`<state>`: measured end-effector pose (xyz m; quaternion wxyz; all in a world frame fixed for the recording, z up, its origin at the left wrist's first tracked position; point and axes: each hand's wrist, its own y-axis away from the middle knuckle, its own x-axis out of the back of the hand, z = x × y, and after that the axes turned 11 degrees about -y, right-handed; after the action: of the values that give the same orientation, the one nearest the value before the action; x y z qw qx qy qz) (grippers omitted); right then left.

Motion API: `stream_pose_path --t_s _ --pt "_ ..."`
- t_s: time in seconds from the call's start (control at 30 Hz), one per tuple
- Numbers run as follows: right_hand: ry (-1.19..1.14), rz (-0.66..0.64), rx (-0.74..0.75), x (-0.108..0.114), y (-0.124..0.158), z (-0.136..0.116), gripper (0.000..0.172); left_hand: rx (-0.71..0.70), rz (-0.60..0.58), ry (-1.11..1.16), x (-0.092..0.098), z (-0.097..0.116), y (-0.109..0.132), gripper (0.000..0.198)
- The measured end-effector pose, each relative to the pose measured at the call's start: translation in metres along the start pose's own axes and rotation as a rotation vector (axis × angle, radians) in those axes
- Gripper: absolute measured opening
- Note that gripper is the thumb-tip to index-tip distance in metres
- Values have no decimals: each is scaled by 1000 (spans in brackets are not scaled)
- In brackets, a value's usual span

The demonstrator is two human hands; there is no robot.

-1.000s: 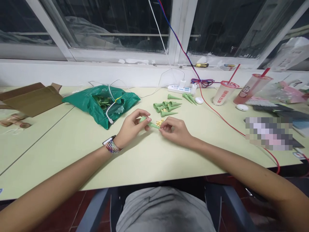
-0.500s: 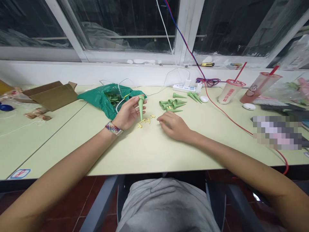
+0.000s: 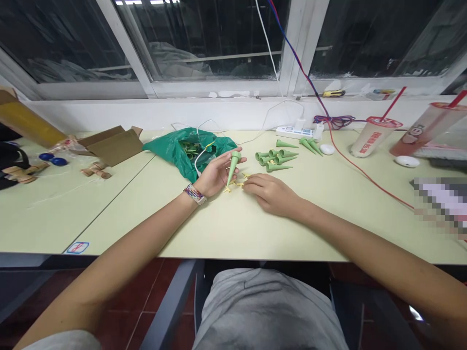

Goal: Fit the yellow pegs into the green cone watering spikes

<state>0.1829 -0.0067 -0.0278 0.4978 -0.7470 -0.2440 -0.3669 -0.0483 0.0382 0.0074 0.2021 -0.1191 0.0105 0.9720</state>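
Over at the far left of the worktop (image 3: 109,214), a yellowish cardboard tube (image 3: 22,119) leans in above a couple of blue caps (image 3: 51,157), with small wooden pieces (image 3: 97,171) scattered near an open cardboard box (image 3: 111,145). Next along, a green plastic bag (image 3: 175,153) sits stuffed with more green parts, and a white cable (image 3: 198,163) runs across it.

Then the action: the person's left hand (image 3: 217,174) is turned palm up, gripping a green plastic spike (image 3: 232,167) upright-ish with its point angled down toward the worktop. Tiny yellow bits (image 3: 235,184) lie scattered right under it. The right hand (image 3: 270,194) rests palm down just beside those bits, fingers loosely curled. It looks empty from here, though I can't rule out something tiny under the fingertips. So right now it's one spike in hand, with the yellow bits within easy reach.

Just past that hand, a loose bunch of matching green spikes (image 3: 273,158) lies on the worktop below a white power strip (image 3: 295,132). Further right there's a small white oval gadget (image 3: 327,149), a red cable (image 3: 365,182) snaking across, two plastic drink cups with straws (image 3: 374,137), and another white oval (image 3: 406,161) by a pixelated blur.

Behind it all are dark windows in white frames (image 3: 302,43), with a yellow-handled screwdriver (image 3: 333,93) on the sill.
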Motion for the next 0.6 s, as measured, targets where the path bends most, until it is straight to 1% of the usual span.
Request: stream_pose_path --t_s 0.1,0.2,0.33,0.4,0.5,0.6 --pt "34 -17 32 -2 -1 -1 29 4 -37 -1 -1 -1 0 37" --pt "22 -36 65 -3 -2 -6 26 9 -33 -5 -4 1 1 29" --pt "50 -27 28 -1 -3 -11 26 43 -42 23 -8 4 3 28" --pt "97 -27 6 0 -4 -10 28 49 -58 24 -9 4 3 23" --pt "141 -33 -5 0 -6 -8 31 29 -77 18 -8 2 2 13" --pt "135 -47 -4 -1 -7 -7 31 9 -72 17 -8 1 1 11"
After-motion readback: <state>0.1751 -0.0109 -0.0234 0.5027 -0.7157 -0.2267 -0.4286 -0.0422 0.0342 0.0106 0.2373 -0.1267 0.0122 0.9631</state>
